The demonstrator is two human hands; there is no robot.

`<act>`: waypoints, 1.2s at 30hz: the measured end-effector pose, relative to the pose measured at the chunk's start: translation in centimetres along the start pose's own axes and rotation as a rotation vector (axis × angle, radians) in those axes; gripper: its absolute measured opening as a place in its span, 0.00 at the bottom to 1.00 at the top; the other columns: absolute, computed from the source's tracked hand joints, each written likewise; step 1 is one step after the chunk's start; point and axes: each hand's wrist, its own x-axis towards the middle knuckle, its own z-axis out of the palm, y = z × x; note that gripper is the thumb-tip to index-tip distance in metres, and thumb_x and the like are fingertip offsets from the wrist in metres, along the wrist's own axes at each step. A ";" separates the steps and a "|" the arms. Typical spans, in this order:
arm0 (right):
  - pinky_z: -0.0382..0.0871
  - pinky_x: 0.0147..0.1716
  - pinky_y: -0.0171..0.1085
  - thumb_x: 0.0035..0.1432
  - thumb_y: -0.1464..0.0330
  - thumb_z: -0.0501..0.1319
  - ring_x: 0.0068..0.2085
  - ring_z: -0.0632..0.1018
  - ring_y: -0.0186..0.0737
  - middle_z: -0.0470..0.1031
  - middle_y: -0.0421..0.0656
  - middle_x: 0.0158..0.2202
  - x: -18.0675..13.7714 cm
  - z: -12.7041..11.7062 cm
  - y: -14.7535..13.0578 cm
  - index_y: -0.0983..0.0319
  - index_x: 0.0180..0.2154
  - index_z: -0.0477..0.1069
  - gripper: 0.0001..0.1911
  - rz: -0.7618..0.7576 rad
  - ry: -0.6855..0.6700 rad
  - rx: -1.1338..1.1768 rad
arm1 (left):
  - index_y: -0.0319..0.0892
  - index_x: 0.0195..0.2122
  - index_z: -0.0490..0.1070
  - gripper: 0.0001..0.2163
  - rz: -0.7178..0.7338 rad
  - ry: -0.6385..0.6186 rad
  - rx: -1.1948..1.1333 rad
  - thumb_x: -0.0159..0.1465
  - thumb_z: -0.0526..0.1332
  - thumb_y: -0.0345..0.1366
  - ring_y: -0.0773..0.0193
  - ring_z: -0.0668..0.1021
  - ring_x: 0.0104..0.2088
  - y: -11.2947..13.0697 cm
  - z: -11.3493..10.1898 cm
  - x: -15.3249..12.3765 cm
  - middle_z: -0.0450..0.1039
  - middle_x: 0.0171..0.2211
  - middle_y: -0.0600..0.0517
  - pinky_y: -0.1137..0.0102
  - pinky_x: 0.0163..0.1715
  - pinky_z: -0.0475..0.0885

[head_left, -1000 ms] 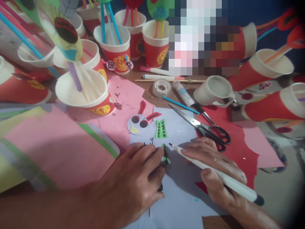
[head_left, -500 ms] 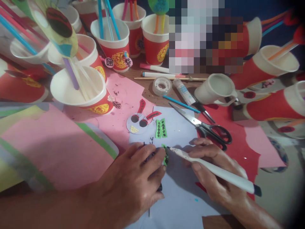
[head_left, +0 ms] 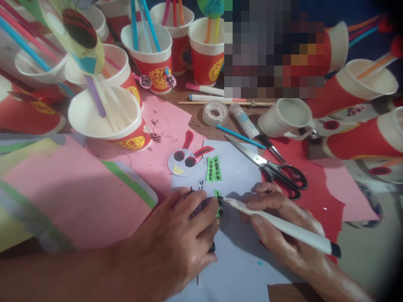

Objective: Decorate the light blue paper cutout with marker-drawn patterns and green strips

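My right hand [head_left: 285,224] is closed on a white marker [head_left: 283,224] with a black end. The marker's tip touches a narrow green paper strip [head_left: 219,209] with black marks on it. My left hand [head_left: 185,235] lies palm down, its fingers bent and slightly apart, with fingertips pressing at the strip's edge. Under it are partly hidden paper pieces with black marks, and a small black end shows beside the thumb. Just beyond lie a green paper piece [head_left: 214,168] with drawn circles and a round paper face [head_left: 181,162] with red antennae. All rest on pale lilac paper [head_left: 239,268].
Black-handled scissors [head_left: 267,165] lie near my right hand. Behind are clear tape [head_left: 215,113], a glue tube [head_left: 244,121], a blue straw [head_left: 241,137] and a white mug [head_left: 286,118]. Several red paper cups [head_left: 146,58] with straws ring the work. Pink paper [head_left: 78,197] lies left.
The marker's tip has moved slightly down and now touches the green strip, and more dark marking shows there. My left hand stays in place.
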 end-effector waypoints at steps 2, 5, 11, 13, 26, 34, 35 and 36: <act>0.69 0.40 0.45 0.56 0.74 0.58 0.26 0.75 0.39 0.74 0.35 0.21 0.1 0.0 -0.1 0.57 0.37 0.68 0.07 -0.007 -0.003 -0.007 | 0.38 0.42 0.73 0.14 0.000 0.014 0.011 0.70 0.53 0.42 0.50 0.68 0.51 0.1 0.0 0.0 0.70 0.50 0.45 0.54 0.46 0.65; 0.68 0.40 0.45 0.56 0.73 0.58 0.24 0.75 0.38 0.74 0.34 0.20 0.3 0.0 -0.2 0.57 0.37 0.68 0.07 -0.035 -0.003 -0.019 | 0.39 0.42 0.74 0.13 -0.002 0.039 0.015 0.69 0.54 0.42 0.50 0.68 0.51 0.2 -0.1 0.1 0.71 0.50 0.45 0.55 0.46 0.65; 0.69 0.37 0.44 0.56 0.74 0.58 0.26 0.75 0.38 0.75 0.36 0.23 0.4 0.0 -0.1 0.58 0.37 0.68 0.07 -0.041 -0.011 -0.030 | 0.37 0.44 0.73 0.14 -0.053 0.045 -0.011 0.67 0.57 0.43 0.51 0.67 0.51 0.3 -0.3 0.1 0.70 0.50 0.44 0.56 0.48 0.65; 0.69 0.37 0.44 0.56 0.74 0.59 0.27 0.75 0.38 0.75 0.36 0.23 0.4 0.0 -0.1 0.58 0.37 0.68 0.07 -0.045 -0.006 -0.038 | 0.39 0.41 0.74 0.12 -0.028 0.053 -0.012 0.67 0.58 0.42 0.51 0.67 0.51 0.3 -0.3 0.1 0.71 0.49 0.45 0.55 0.47 0.65; 0.68 0.40 0.47 0.55 0.73 0.58 0.23 0.75 0.37 0.76 0.35 0.24 0.4 0.2 0.0 0.56 0.37 0.67 0.08 -0.047 -0.026 -0.002 | 0.40 0.41 0.74 0.14 0.056 -0.010 0.042 0.70 0.52 0.41 0.51 0.69 0.50 -0.4 -0.5 0.1 0.71 0.49 0.44 0.57 0.44 0.67; 0.69 0.39 0.45 0.56 0.74 0.59 0.26 0.74 0.38 0.76 0.36 0.25 0.6 0.3 -0.1 0.57 0.37 0.67 0.07 -0.051 -0.035 -0.012 | 0.38 0.43 0.73 0.15 0.016 -0.009 0.027 0.70 0.51 0.43 0.49 0.67 0.53 0.1 0.3 -0.2 0.69 0.51 0.44 0.54 0.48 0.64; 0.69 0.38 0.45 0.56 0.74 0.59 0.28 0.75 0.39 0.76 0.36 0.25 0.6 0.3 -0.1 0.57 0.37 0.67 0.07 -0.051 -0.031 -0.024 | 0.38 0.43 0.72 0.15 0.014 -0.011 0.033 0.70 0.51 0.42 0.49 0.67 0.53 0.1 0.3 -0.3 0.69 0.52 0.44 0.54 0.48 0.64; 0.70 0.37 0.44 0.55 0.74 0.59 0.29 0.75 0.40 0.76 0.37 0.25 0.6 0.3 -0.1 0.57 0.37 0.67 0.07 -0.050 -0.023 -0.038 | 0.38 0.44 0.72 0.15 0.015 -0.014 0.038 0.70 0.52 0.42 0.49 0.67 0.54 0.1 0.4 -0.3 0.69 0.52 0.43 0.54 0.48 0.64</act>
